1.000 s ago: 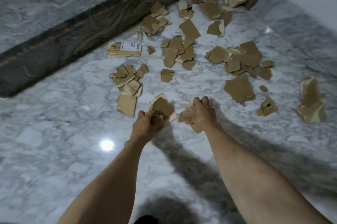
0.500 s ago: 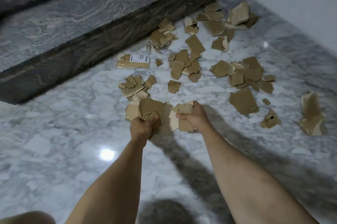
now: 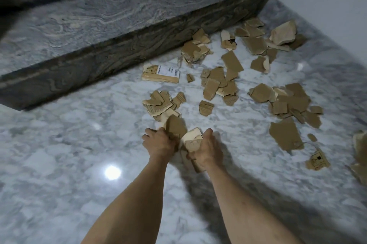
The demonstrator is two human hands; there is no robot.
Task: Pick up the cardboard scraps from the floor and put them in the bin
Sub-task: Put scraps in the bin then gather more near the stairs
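Brown torn cardboard scraps lie scattered over the white marble floor (image 3: 59, 164). My left hand (image 3: 159, 143) grips a brown cardboard scrap (image 3: 175, 125) that stands up from its fingers. My right hand (image 3: 206, 149) grips a pale cardboard scrap (image 3: 191, 137) with more pieces under it. Both hands are close together, lifted just above the floor. Beyond them lies a small pile of scraps (image 3: 160, 102), a single ribbed scrap (image 3: 206, 107) and a large flat scrap (image 3: 286, 135) to the right. No bin is in view.
A dark grey stone step (image 3: 119, 45) runs across the back left. A folded cardboard piece with a white label (image 3: 161, 73) lies at its foot. A pale wall (image 3: 327, 1) closes the right side. More scraps (image 3: 282, 33) fill the far corner and right edge.
Both hands have lifted their cardboard scraps off the floor and drawn closer together and nearer to me. The view has pulled back, showing more of the step.
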